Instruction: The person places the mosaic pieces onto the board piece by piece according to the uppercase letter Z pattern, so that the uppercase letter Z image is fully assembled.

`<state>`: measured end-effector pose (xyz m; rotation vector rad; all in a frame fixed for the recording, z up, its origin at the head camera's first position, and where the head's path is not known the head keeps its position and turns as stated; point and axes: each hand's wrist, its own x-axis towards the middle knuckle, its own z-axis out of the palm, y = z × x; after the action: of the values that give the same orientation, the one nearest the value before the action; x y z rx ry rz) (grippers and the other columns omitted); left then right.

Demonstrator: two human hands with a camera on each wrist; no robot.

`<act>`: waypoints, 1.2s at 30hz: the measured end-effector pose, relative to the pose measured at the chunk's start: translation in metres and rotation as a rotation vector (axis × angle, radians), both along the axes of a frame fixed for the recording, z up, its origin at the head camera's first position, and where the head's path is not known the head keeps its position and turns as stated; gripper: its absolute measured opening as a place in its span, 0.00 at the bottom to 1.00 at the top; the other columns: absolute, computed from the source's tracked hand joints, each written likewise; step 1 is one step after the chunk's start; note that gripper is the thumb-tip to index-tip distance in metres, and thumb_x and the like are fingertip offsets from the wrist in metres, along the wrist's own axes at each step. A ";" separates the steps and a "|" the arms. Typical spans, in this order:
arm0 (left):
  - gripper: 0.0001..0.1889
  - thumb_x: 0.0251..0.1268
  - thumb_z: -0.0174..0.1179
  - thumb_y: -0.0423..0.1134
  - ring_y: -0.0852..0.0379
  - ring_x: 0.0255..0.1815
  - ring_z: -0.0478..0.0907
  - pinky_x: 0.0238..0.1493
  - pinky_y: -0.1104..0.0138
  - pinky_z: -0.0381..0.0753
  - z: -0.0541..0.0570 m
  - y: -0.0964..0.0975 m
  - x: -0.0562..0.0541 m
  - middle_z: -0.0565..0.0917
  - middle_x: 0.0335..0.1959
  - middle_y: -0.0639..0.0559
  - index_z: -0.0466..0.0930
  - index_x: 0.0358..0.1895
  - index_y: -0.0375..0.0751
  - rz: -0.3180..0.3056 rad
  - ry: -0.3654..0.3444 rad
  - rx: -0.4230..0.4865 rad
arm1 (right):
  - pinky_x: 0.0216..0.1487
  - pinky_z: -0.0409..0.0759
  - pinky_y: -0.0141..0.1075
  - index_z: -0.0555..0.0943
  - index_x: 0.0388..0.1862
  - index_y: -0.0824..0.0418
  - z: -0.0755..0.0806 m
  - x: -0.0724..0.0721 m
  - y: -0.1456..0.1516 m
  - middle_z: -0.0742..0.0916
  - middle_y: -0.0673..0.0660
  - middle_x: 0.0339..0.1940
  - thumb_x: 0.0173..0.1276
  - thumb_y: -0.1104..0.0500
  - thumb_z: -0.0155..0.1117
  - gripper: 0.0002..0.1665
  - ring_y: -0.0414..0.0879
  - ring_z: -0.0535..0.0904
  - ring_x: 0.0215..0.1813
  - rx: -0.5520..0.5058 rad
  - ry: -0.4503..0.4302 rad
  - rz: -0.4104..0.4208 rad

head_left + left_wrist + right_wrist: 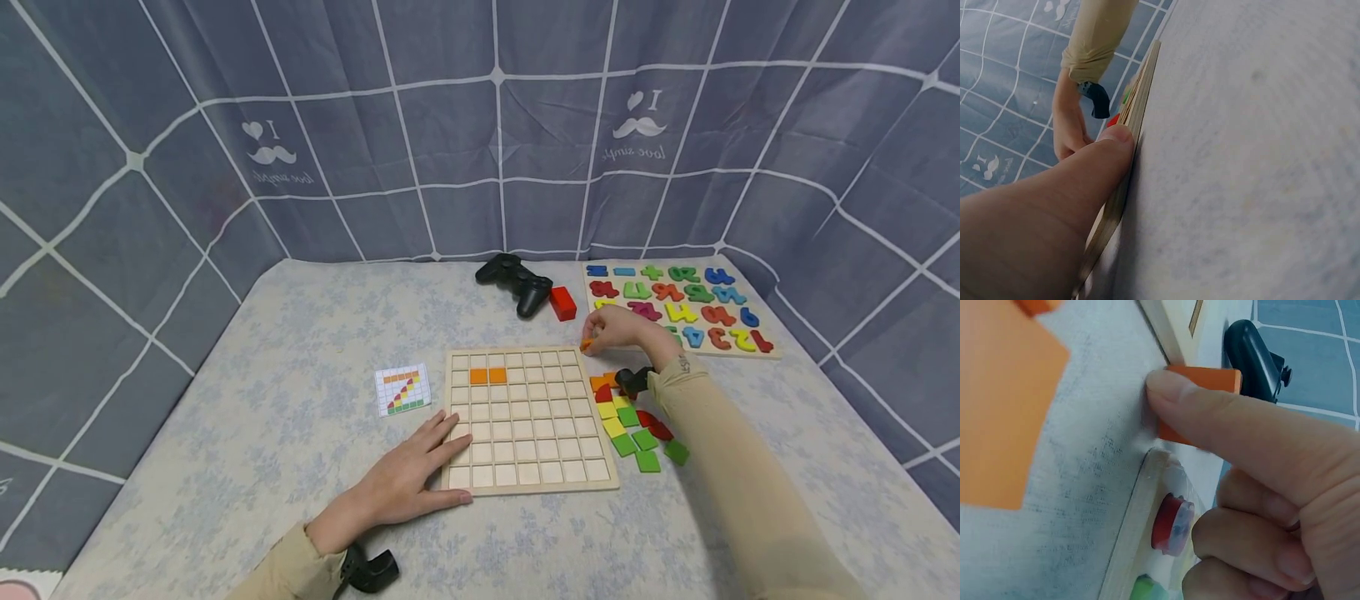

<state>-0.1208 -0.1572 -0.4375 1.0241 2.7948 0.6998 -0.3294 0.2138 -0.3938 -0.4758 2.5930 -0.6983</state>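
Observation:
A square wooden grid board (540, 490) lies on the table in the head view. Two orange tiles (478, 377) sit side by side in its second row. My left hand (408, 475) rests on the board's left side, fingers extended over the rim and thumb (1116, 137) along the near edge. By the board's far right corner, my right hand (622, 327) pinches an orange square tile (1213, 379); its thumb lies across the tile in the right wrist view. The other fingers are curled in. Left of the board is a small pattern card (403, 389) with coloured shapes.
Loose green, yellow, red and orange tiles (626, 421) are scattered right of the board, under the right forearm. A black game controller (532, 297) and a red block (562, 303) lie beyond it. At the back right is a number puzzle board (735, 353).

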 end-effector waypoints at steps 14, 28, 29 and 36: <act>0.40 0.60 0.51 0.67 0.49 0.75 0.43 0.68 0.52 0.59 0.000 -0.001 0.000 0.52 0.75 0.46 0.62 0.71 0.48 -0.008 -0.007 0.010 | 0.35 0.75 0.38 0.87 0.33 0.60 0.041 0.036 -0.042 0.84 0.51 0.30 0.56 0.58 0.73 0.08 0.47 0.75 0.35 -0.041 0.114 0.117; 0.40 0.60 0.51 0.68 0.52 0.75 0.41 0.68 0.52 0.59 0.000 0.000 0.000 0.51 0.75 0.48 0.61 0.72 0.50 0.011 -0.029 -0.004 | 0.41 0.77 0.36 0.87 0.38 0.61 0.013 0.055 -0.096 0.87 0.52 0.34 0.61 0.61 0.67 0.07 0.42 0.79 0.35 -0.187 0.051 0.113; 0.40 0.60 0.51 0.68 0.52 0.75 0.41 0.68 0.52 0.59 0.000 0.000 0.000 0.51 0.75 0.48 0.61 0.72 0.50 0.013 -0.031 -0.008 | 0.41 0.77 0.36 0.87 0.40 0.61 0.010 0.056 -0.098 0.87 0.53 0.35 0.63 0.61 0.66 0.08 0.42 0.79 0.34 -0.183 0.047 0.104; 0.40 0.60 0.52 0.68 0.52 0.75 0.41 0.68 0.53 0.59 0.001 -0.001 0.000 0.51 0.75 0.48 0.61 0.72 0.49 0.012 -0.033 -0.008 | 0.45 0.78 0.39 0.86 0.45 0.62 -0.007 0.060 -0.101 0.86 0.55 0.40 0.67 0.61 0.61 0.11 0.47 0.80 0.41 -0.167 0.088 0.050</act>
<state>-0.1207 -0.1581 -0.4366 0.9852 2.7758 0.6996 -0.2693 0.1129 -0.4007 -0.6333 2.6052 -0.9004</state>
